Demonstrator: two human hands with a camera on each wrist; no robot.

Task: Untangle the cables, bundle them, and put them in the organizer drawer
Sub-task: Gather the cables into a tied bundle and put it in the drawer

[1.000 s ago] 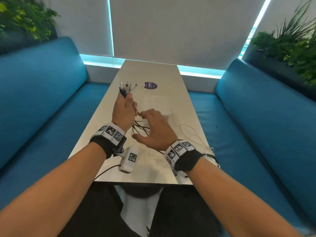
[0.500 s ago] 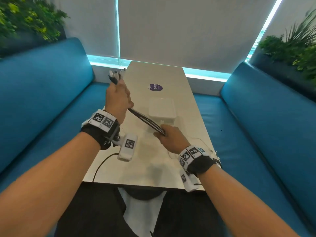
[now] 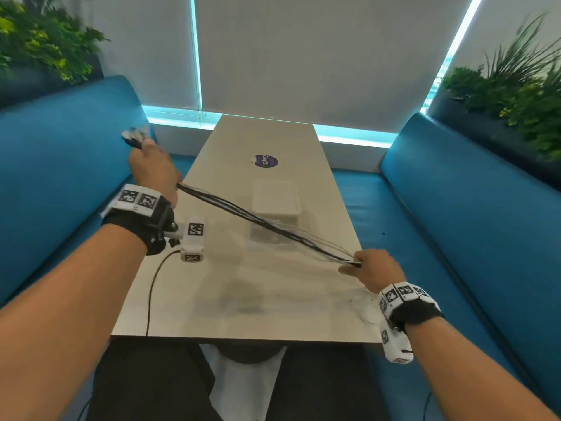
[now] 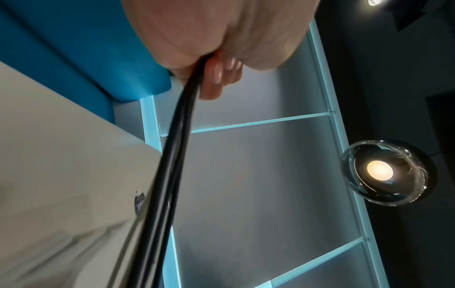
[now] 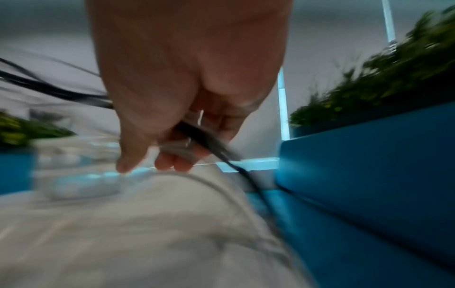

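Note:
A bunch of black and white cables (image 3: pixel 261 223) stretches taut across the table between my two hands. My left hand (image 3: pixel 153 168) is raised past the table's left edge and grips one end, with the plugs (image 3: pixel 133 136) sticking out above the fist. In the left wrist view the black cables (image 4: pixel 177 155) run out from my curled fingers (image 4: pixel 216 78). My right hand (image 3: pixel 372 267) is low at the table's right edge and holds the cables (image 5: pixel 206 140) loosely. The white organizer drawer box (image 3: pixel 274 200) stands mid-table under the cables.
The pale table (image 3: pixel 230 299) has a purple round sticker (image 3: pixel 266 161) beyond the box. Blue bench seats (image 3: pixel 455 208) flank both sides, with plants (image 3: pixel 513 86) behind them. A thin black wire (image 3: pixel 151 287) from my left wrist camera runs to the table's near edge.
My hands have drawn far apart: the left rose up and to the left, the right slid along the cables to the near right. The cables, first a tangle, now run taut.

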